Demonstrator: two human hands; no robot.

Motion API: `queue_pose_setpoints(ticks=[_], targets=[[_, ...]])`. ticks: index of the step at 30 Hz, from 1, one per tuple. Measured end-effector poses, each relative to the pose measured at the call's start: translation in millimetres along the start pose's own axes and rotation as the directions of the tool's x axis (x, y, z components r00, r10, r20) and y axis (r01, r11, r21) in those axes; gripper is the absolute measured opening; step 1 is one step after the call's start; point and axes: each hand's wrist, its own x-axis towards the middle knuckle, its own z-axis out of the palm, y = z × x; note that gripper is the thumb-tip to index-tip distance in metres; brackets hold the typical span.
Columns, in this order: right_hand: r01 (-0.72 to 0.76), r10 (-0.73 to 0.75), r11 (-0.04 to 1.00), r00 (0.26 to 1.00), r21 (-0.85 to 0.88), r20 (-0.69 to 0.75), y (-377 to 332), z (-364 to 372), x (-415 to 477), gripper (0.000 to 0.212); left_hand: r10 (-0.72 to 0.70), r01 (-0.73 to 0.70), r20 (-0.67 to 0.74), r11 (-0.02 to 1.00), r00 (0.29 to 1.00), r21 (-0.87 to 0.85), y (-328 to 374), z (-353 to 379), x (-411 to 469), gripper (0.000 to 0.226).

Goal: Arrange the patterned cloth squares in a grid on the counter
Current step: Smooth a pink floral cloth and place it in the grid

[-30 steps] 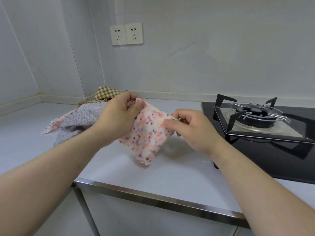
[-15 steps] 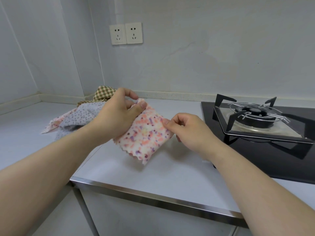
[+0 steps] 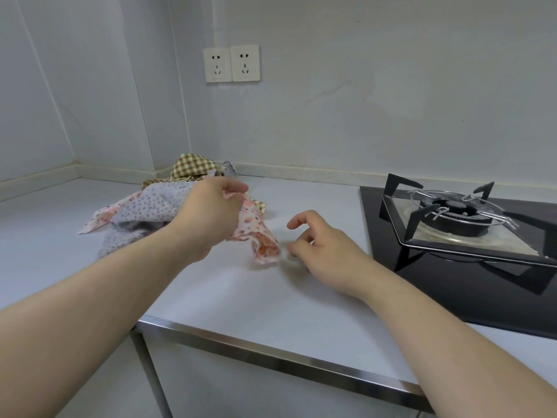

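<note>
My left hand (image 3: 208,218) pinches the top corner of a pink cloth square with orange and purple dots (image 3: 256,233). The square hangs folded and crumpled, its lower end near the white counter (image 3: 241,297). To its right my right hand (image 3: 319,248) hovers just above the counter with fingers loosely curled and nothing in it, a small gap from the cloth. Behind my left hand lies a pile of cloth squares (image 3: 150,209): a grey dotted one on top, a pink one under it, a green-and-tan checked one (image 3: 193,167) at the back.
A black gas hob (image 3: 470,236) with a metal pan support fills the counter's right side. The counter's steel front edge (image 3: 301,363) runs below my arms. Two wall sockets (image 3: 232,63) sit on the back wall. The counter meets a corner at the left.
My right hand has let go of the pink square's right corner and moved slightly away. The square, held spread before, now hangs crumpled from my left hand, lower and further back.
</note>
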Motion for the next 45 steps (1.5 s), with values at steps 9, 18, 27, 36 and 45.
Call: queue_pose_setpoints(ticks=[9, 18, 27, 36, 45], targets=[[0.026, -0.026, 1.000, 0.999, 0.018, 0.024, -3, 3, -2, 0.038, -0.135, 0.140, 0.041, 0.969, 0.990, -0.205, -2, 6, 3, 0.053], [0.023, -0.019, 0.996, 0.999, 0.086, -0.047, -5, 1, -1, 0.016, -0.097, 0.117, 0.095, 0.966, 0.991, -0.229, 4, 17, -7, 0.061], [0.031, -0.031, 1.000, 0.995, 0.002, -0.090, -4, 0, -3, 0.012, -0.159, 0.196, 0.131, 0.918, 0.978, -0.345, 11, 15, -11, 0.065], [-0.088, 0.080, 0.995, 0.978, -0.036, -0.191, 1, 0, 3, 0.010, -0.192, 0.259, 0.200, 0.877, 0.961, -0.405, 20, 18, -23, 0.063], [-0.232, 0.267, 0.946, 0.953, 0.228, -0.140, -1, -6, 10, 0.026, -0.189, 0.217, 0.135, 0.947, 0.973, -0.235, -1, 22, -11, 0.071]])
